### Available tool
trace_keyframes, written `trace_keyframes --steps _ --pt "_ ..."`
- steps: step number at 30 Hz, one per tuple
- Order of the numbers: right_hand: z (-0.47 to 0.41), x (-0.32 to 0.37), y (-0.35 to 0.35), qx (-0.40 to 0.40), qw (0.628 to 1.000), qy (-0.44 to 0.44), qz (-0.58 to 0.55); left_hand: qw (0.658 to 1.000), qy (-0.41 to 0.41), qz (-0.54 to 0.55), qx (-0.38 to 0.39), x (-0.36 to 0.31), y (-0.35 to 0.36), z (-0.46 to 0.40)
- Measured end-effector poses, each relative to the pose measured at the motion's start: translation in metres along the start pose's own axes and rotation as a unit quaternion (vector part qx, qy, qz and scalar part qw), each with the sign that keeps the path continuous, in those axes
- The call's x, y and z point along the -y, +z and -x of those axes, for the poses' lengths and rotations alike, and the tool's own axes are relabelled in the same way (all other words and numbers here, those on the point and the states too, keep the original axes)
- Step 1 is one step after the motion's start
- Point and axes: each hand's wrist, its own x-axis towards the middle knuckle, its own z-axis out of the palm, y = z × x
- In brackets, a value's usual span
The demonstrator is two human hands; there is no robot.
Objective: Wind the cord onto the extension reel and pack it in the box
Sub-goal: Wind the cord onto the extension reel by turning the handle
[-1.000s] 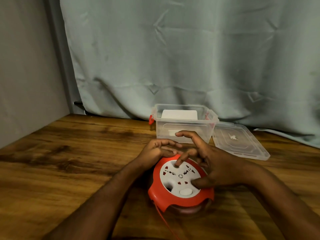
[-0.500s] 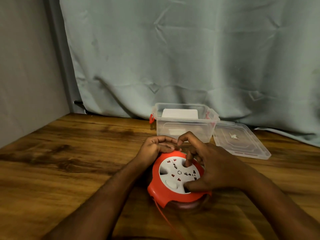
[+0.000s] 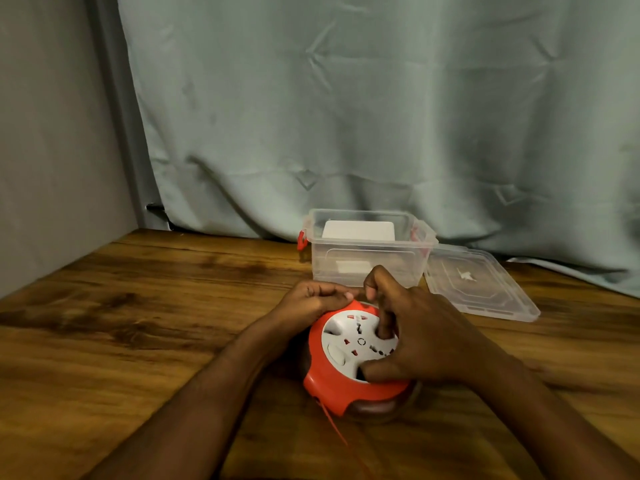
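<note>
Two hands work the extension reel (image 3: 349, 358) on the worktop (image 3: 138, 323), just in front of the box (image 3: 367, 251). Left hand (image 3: 311, 301) grips its orange rim; right hand (image 3: 415, 344) fingers hook into the white face. Cord (image 3: 334, 422) trails nearward.

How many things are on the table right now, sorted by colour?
Orange and white: 1, the extension reel, with its orange cord trailing toward the near edge.
Clear plastic: 2, the box with orange latches and the lid lying to its right.
White: 1, a flat item inside the box.
Total: 4
</note>
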Motion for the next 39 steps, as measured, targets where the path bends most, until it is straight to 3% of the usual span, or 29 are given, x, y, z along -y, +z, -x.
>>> trace_keyframes --steps 6,10,15,19,28,39 --pt "-0.003 0.006 0.017 -0.064 0.997 0.025 0.022 0.997 0.045 0.002 -0.061 0.006 0.010 -0.005" --pt "-0.007 0.010 0.029 -0.102 0.994 0.046 0.006 0.997 0.055 0.007 -0.062 0.005 0.011 -0.004" --pt "-0.004 0.005 0.016 -0.077 0.995 -0.017 -0.054 0.997 0.049 -0.004 -0.054 0.004 0.006 -0.005" --pt "-0.001 -0.007 0.000 -0.002 0.993 -0.072 -0.092 0.998 0.051 -0.008 -0.044 0.005 0.005 -0.005" --pt "0.000 -0.019 -0.008 0.070 0.988 -0.038 -0.131 0.998 0.056 0.000 -0.040 0.004 0.006 -0.005" --pt "0.002 -0.011 -0.013 0.068 0.991 -0.010 -0.115 0.998 0.049 -0.011 -0.043 0.007 0.003 -0.006"
